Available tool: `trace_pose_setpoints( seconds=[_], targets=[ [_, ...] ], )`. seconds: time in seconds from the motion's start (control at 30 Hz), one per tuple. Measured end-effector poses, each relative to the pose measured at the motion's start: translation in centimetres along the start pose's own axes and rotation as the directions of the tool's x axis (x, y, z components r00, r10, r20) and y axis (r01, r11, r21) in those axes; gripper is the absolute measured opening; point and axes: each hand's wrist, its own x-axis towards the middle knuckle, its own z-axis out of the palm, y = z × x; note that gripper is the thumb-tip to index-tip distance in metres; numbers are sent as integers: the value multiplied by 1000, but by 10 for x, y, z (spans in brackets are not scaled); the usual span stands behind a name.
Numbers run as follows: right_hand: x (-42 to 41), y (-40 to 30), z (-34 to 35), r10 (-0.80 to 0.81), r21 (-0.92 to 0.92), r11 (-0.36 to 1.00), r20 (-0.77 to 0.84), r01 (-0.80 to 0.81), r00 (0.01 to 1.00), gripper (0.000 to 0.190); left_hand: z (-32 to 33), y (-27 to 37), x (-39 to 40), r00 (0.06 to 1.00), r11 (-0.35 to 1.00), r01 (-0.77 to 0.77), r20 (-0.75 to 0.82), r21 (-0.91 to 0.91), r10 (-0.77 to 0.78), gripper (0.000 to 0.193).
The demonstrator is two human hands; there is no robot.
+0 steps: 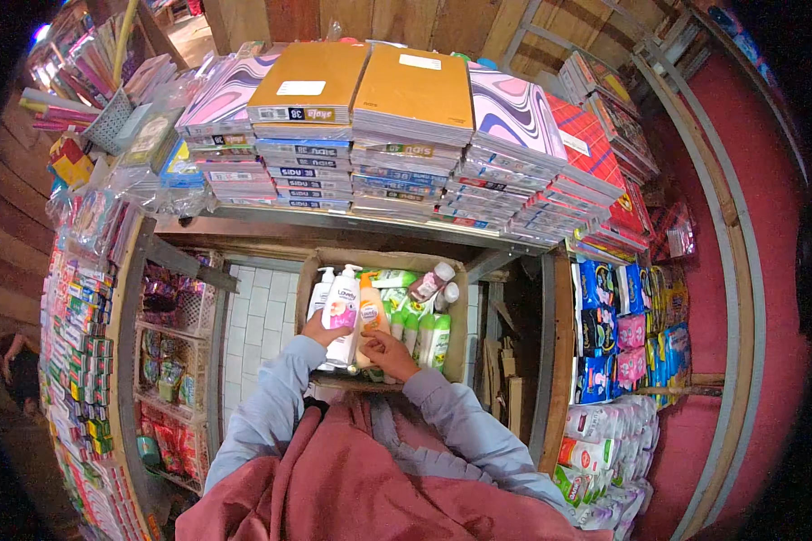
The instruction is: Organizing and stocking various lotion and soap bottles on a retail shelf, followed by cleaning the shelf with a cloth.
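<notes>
A cardboard box (455, 365) full of bottles lies before me. My left hand (325, 328) is closed around a white pump bottle (343, 304) with a pink label, near the box's left side. Another white pump bottle (321, 291) is just left of it. My right hand (387, 353) is at the lower part of an orange pump bottle (371, 308), its fingers bent; whether they grip it is unclear. Several green-and-white bottles (438, 341) fill the right half, with a bottle of dark pink content (432, 283) above them.
Above the box, a shelf (379, 223) bears stacked notebooks (413, 95). Crates (176, 351) of packets and a rack of small boxes (84, 358) stand at left. Wooden posts (555, 351) and packaged goods (595, 365) are at right. A person's arm (13, 355) shows dimly at far left.
</notes>
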Motion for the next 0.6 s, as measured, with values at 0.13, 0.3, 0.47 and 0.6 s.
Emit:
trace_pose_setpoints(
  seconds=[0.13, 0.3, 0.47, 0.6],
  targets=[
    [-2, 6, -13, 63, -18, 998, 56, -62, 996, 40, -10, 11, -32, 981, 869, 179, 148, -461, -123, 61],
    [11, 0, 20, 120, 292, 942, 164, -165, 979, 55, -59, 24, -107, 962, 719, -96, 123, -688, 245, 76],
    [36, -12, 66, 169, 107, 977, 114, -182, 979, 78, -88, 64, -155, 899, 467, -121, 102, -876, 425, 73],
    [50, -16, 89, 90, 146, 987, -174, -65, 981, 76, -87, 68, -174, 854, 375, -209, 18, -903, 520, 70]
  ],
)
